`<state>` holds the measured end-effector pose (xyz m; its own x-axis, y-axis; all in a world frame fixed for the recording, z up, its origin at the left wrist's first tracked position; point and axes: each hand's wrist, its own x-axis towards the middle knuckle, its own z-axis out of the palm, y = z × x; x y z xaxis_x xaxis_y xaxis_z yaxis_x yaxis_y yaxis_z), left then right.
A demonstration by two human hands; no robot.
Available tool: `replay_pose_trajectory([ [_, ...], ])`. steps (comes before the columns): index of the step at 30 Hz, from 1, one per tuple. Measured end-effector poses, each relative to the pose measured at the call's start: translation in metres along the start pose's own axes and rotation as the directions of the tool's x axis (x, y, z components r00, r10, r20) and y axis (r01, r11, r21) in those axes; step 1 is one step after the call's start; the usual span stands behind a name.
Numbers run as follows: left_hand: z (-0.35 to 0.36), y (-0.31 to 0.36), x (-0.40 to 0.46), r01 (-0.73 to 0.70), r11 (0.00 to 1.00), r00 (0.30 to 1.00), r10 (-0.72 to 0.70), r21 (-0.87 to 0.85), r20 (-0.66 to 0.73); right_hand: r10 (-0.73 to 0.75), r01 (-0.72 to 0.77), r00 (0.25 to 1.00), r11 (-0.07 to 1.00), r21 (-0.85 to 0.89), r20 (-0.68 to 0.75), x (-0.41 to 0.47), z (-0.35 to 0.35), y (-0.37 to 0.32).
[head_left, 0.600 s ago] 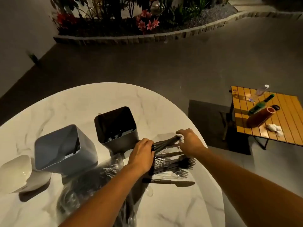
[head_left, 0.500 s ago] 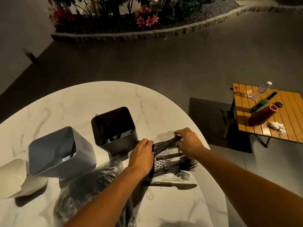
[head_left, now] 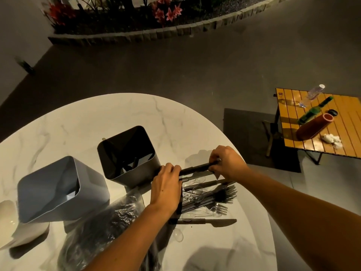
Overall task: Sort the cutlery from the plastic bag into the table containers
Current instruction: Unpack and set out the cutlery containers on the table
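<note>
A bundle of black cutlery (head_left: 197,169) is held level just above the marble table (head_left: 121,118). My left hand (head_left: 166,189) grips its near end and my right hand (head_left: 226,163) grips its far end. Under my hands lies a loose pile of black and clear plastic forks, spoons and knives (head_left: 213,196), with one black knife (head_left: 213,222) apart in front. The black container (head_left: 127,155) stands left of the bundle with a few dark pieces inside. A grey container (head_left: 58,189) sits further left. The crumpled plastic bag (head_left: 103,218) lies under my left forearm.
A white container (head_left: 11,220) sits at the table's left edge. A clear spoon (head_left: 178,235) lies near the front. To the right, off the table, a low orange slatted table (head_left: 347,137) carries bottles, a brown cylinder and crumpled tissue. A flower bed borders the dark floor behind.
My right hand has closed round the far end of the black bundle, and both hands have raised it slightly and levelled it. The view has shifted a little.
</note>
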<state>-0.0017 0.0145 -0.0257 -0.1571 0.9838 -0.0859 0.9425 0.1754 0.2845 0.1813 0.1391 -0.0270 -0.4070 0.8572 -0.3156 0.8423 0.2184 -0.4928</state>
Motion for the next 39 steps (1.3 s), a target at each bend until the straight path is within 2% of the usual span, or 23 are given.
replay_pose_trajectory([
  [5,0.001,0.006,0.002,-0.012,1.0,1.0,0.012,0.02,-0.01,-0.007,-0.01,0.99,0.992,0.123,0.138,-0.004,-0.014,0.003],
  [8,-0.001,0.009,0.002,-0.023,1.0,0.999,0.023,-0.006,-0.036,-0.007,-0.023,0.985,0.985,0.173,0.171,-0.007,-0.023,0.0],
  [12,-0.004,0.012,0.001,-0.063,0.997,0.996,0.06,-0.046,-0.061,-0.004,-0.063,0.982,0.936,0.346,0.187,-0.01,-0.038,-0.006],
  [14,-0.008,0.014,0.001,-0.078,0.992,0.996,0.074,-0.095,-0.051,-0.008,-0.063,0.986,0.909,0.412,0.168,-0.013,-0.048,-0.01],
  [16,-0.013,0.018,0.0,-0.05,0.972,0.999,0.05,-0.229,-0.006,0.001,-0.075,0.989,0.871,0.486,0.15,-0.015,-0.056,-0.014],
  [17,-0.019,0.02,-0.002,-0.001,0.94,0.999,0.015,-0.341,0.039,0.003,-0.079,0.99,0.848,0.524,0.143,-0.018,-0.061,-0.018],
  [19,-0.034,0.026,-0.004,0.143,0.799,0.986,-0.061,-0.584,0.158,0.009,-0.082,0.992,0.806,0.586,0.126,-0.022,-0.068,-0.027],
  [20,-0.041,0.029,-0.006,0.198,0.728,0.975,-0.079,-0.656,0.206,0.012,-0.081,0.993,0.787,0.611,0.116,-0.024,-0.072,-0.032],
  [22,-0.056,0.035,-0.012,0.234,0.656,0.969,-0.095,-0.718,0.229,0.019,-0.07,0.996,0.749,0.659,0.085,-0.03,-0.078,-0.045],
  [26,-0.079,0.036,-0.019,0.237,0.582,0.971,-0.131,-0.778,0.198,-0.024,-0.005,0.999,0.699,0.715,0.031,-0.04,-0.094,-0.073],
  [32,-0.125,0.027,-0.033,0.181,0.522,0.976,-0.197,-0.833,0.089,-0.146,0.17,0.985,0.691,0.703,-0.094,-0.057,-0.12,-0.126],
  [35,-0.147,0.016,-0.033,0.119,0.563,0.969,-0.247,-0.818,-0.03,-0.213,0.259,0.965,0.655,0.71,-0.156,-0.063,-0.132,-0.156],
  [39,-0.174,-0.004,-0.035,0.14,0.626,0.935,-0.339,-0.767,-0.106,-0.21,0.358,0.933,0.617,0.701,-0.292,-0.066,-0.139,-0.19],
])
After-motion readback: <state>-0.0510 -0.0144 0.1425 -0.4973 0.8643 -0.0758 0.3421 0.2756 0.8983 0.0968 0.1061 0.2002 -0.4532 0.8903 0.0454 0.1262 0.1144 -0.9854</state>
